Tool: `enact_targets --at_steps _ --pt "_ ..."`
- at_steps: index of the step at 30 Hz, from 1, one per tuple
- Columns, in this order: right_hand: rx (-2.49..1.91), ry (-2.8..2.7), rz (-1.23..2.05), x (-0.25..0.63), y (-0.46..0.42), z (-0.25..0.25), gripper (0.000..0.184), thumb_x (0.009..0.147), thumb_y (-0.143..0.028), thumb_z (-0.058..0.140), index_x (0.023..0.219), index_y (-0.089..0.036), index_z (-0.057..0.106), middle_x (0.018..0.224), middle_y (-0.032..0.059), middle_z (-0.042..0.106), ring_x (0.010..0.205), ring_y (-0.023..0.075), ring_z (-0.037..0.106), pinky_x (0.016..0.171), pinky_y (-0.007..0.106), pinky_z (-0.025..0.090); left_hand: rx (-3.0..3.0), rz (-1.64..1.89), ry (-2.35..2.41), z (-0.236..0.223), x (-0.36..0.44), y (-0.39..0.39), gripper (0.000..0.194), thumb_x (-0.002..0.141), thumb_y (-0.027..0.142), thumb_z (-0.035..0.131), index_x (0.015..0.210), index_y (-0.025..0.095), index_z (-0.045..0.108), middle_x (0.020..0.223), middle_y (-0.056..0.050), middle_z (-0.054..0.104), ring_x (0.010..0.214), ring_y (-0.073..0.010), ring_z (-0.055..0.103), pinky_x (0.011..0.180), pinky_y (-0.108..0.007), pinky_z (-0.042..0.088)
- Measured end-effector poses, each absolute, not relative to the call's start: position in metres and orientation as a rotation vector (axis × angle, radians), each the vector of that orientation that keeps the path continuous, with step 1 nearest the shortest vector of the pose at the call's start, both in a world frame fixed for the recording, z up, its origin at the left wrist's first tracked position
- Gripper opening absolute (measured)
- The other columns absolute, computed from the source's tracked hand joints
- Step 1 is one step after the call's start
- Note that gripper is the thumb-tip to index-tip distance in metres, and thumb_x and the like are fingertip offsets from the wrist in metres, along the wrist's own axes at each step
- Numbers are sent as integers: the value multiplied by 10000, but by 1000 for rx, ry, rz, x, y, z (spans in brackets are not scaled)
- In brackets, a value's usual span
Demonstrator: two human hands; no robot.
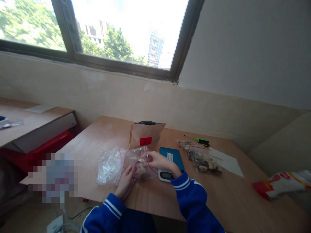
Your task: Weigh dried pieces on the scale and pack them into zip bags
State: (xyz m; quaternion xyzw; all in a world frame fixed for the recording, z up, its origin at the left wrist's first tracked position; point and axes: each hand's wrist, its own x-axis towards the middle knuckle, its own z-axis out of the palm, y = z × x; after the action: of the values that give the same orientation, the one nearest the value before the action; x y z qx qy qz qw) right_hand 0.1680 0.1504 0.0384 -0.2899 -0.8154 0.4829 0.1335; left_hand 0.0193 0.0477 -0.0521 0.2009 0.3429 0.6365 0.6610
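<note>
The left hand [126, 181] grips a filled clear bag [142, 174]. The right hand [160, 160] touches it; from here I can't tell its grip.

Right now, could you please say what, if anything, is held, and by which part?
A clear bag: the left hand holds its lower left side; the right hand is at its red-striped edge, its grip unclear.

Trees [114, 42] outside the window [70, 35], a green screwdriver [201, 141], a packet [282, 184] far right.
</note>
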Motion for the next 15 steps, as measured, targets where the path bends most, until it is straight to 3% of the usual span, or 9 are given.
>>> enact_targets --at_steps 5,9,15 --pt "-779 -2226 1253 185 157 99 303 772 -358 685 978 -138 662 915 65 703 810 162 649 732 279 523 424 1428 838 -50 17 47 456 768 423 693 1133 156 630 1136 -150 690 989 -241 671 921 -366 468" --pt "-802 -2320 1116 184 162 143 280 768 -332 678 980 -150 683 882 55 709 769 154 653 667 256 526 486 1390 856 -47 15 47 512 789 465 658 1195 159 607 1225 -175 643 963 -231 672 921 -364 449" --pt "-826 -2363 1154 162 165 119 286 771 -315 668 997 -141 685 861 49 715 745 146 649 646 240 515 420 1416 782 -47 14 49 655 837 644 440 1296 185 525 1338 -164 569 1121 -274 611 1034 -427 375"
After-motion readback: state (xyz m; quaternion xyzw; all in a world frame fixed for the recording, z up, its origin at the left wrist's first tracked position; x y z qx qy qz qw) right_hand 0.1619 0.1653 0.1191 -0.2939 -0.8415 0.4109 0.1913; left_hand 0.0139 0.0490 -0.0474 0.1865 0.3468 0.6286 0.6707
